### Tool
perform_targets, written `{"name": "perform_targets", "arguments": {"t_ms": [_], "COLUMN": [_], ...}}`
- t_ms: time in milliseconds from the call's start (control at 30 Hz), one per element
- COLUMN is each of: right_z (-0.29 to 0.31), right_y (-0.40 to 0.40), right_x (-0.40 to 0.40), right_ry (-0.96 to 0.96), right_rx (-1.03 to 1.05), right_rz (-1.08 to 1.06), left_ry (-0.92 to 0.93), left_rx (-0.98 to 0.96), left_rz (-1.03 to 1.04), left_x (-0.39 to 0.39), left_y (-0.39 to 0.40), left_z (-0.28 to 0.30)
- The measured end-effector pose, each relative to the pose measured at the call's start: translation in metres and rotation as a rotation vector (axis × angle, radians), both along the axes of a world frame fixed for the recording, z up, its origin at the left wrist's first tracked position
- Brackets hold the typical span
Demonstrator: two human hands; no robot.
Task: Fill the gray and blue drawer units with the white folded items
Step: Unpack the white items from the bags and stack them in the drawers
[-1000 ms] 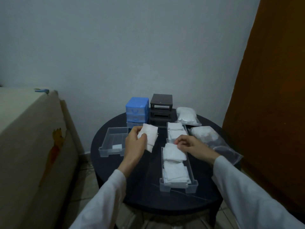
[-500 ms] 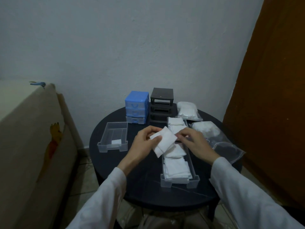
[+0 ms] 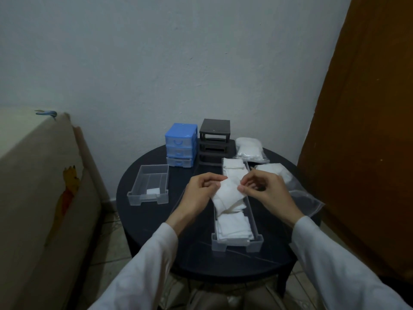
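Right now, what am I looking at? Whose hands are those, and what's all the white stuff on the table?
Those are a person's two hands, seen from a camera worn on their head, looking down. The left hand and right hand both pinch one white folded cloth with their fingers, above a long clear drawer that already has cloths in it. On the round dark table there is also another clear drawer, nearly bare, on the left. At the back stand a blue drawer unit and a gray drawer unit. Bags of more white cloths lie on the right.
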State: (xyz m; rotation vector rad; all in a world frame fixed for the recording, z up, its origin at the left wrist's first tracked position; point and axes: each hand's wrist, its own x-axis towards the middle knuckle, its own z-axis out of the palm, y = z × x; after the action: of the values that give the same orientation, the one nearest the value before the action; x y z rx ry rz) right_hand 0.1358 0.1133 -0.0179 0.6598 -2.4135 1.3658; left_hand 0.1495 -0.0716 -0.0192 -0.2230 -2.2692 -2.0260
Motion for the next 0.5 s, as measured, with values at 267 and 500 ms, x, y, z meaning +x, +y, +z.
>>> {"name": "perform_targets", "arguments": {"t_ms": [267,500], "right_z": [0.008,0.008], "right_y": [0.009,0.005], "right_x": [0.006,0.009], "right_ry": [-0.065,-0.131], "right_rx": [-0.161,-0.117], "right_rz": [0.103,0.144], "left_ry": [-0.067,-0.142], "left_rx": [0.094,0.126], "left_rz": [0.078,0.035], "left_x": [-0.001,0.004], "left_y": [-0.002,0.001], "left_z": [-0.001,0.000]}}
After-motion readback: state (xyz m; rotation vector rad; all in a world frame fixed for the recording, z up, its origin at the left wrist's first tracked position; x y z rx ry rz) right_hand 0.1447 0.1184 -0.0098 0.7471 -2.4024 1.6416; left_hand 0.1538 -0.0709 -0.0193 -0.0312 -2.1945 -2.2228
